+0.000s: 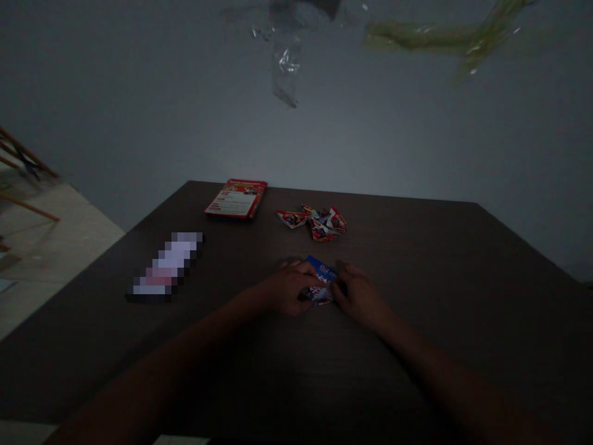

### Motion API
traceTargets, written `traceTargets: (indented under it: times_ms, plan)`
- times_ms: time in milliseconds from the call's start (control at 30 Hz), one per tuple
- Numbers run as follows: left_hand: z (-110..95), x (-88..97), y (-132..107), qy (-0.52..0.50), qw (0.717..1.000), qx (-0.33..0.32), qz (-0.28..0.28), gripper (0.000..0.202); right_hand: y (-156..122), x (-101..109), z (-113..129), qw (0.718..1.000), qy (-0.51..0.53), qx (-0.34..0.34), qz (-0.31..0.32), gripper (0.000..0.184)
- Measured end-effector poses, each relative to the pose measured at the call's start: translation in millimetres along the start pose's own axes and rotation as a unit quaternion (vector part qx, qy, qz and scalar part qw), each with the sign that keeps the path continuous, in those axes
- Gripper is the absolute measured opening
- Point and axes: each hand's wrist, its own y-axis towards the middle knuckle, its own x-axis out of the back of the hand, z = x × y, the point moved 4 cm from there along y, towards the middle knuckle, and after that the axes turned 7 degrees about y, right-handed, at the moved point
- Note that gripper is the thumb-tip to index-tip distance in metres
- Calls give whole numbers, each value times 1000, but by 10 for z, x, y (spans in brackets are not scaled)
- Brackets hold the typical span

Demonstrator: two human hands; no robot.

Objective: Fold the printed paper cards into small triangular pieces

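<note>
My left hand (287,287) and my right hand (359,296) meet near the middle of a dark wooden table (463,278). Between them lies a small blue printed paper piece (321,279), flat on the table. The fingers of both hands are curled and pressed onto its edges, the left from the left side, the right from the right. Part of the paper is hidden under my fingers. The room is dim.
A little past my hands lie a few folded red and white paper pieces (319,221). A red pack (237,198) rests near the far edge. A blurred flat object (165,267) lies at the left. A light wall stands behind the table; tiled floor shows at the left.
</note>
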Motion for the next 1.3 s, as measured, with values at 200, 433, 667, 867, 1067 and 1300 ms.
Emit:
traceTargets:
  times_ms: [200,433,667,867,1067,1300]
  plan:
    - [15,-17,9,-3,1000,0,9,53,-7,-6,-6,1000,2,-2,-4,21]
    - [56,-44,15,-4,1000,-3,18,53,-6,-10,-9,1000,3,-2,1,21]
    - [86,-59,37,-26,999,-4,21,52,-12,16,15,1000,-1,-8,0,23]
    - [65,-16,54,-32,998,13,44,52,-16,3,15,1000,0,-5,5,22]
    - [57,-10,56,-32,998,12,48,58,-15,-1,6,1000,0,-1,5,21]
    - [74,-15,68,-38,998,13,52,61,-27,20,-7,1000,23,-1,-8,22]
